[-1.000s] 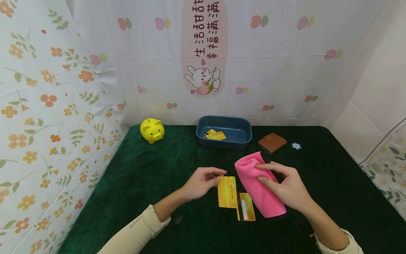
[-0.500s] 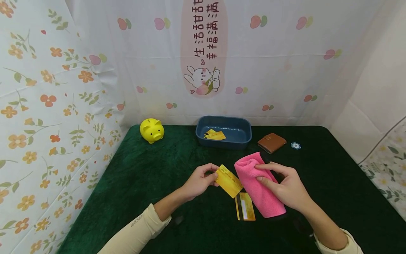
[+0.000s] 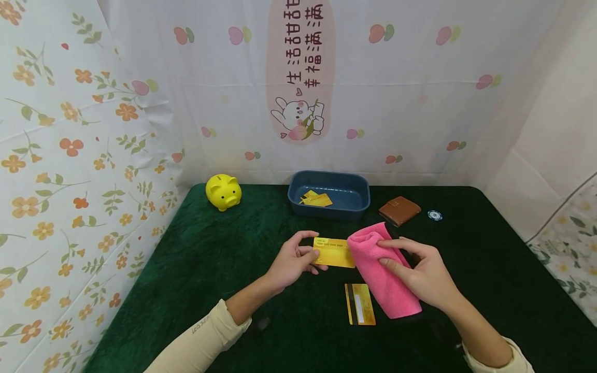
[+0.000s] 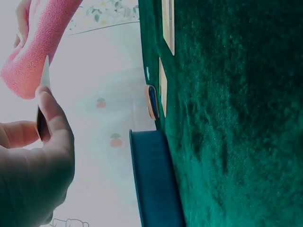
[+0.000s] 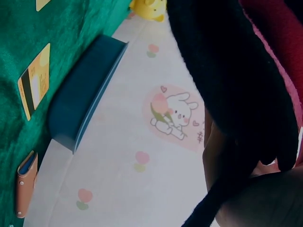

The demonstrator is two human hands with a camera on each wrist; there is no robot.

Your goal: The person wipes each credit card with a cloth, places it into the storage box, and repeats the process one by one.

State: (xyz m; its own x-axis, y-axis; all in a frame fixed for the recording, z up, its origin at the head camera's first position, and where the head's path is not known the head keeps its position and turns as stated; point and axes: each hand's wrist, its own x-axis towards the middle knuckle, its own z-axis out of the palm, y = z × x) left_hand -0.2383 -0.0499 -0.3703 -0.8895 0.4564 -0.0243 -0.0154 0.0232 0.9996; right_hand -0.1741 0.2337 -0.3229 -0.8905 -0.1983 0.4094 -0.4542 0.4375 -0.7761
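My left hand (image 3: pixel 291 261) pinches a yellow bank card (image 3: pixel 333 253) by its left edge, holding it level with the printed face showing in the head view. The card's right end meets a pink cloth (image 3: pixel 382 277); whether it goes into a fold I cannot tell. My right hand (image 3: pixel 422 272) grips the cloth between thumb and fingers. In the right wrist view the cloth's dark side (image 5: pixel 222 71) hides much of that hand. On the table below lies another yellow card (image 3: pixel 360 304), its black stripe and white strip up. The left wrist view shows two cards (image 4: pixel 168 28) on the table.
At the back stands a blue bin (image 3: pixel 328 207) with several yellow cards (image 3: pixel 318 199) inside. Right of it lie a brown wallet (image 3: pixel 400 210) and a poker chip (image 3: pixel 435 214). A yellow piggy bank (image 3: pixel 224 191) sits at the back left of the green table (image 3: pixel 224 290).
My left hand has raised the card from upright over the table card, turned it through a slant to level, and brought its right end to the cloth. The right hand has barely moved.
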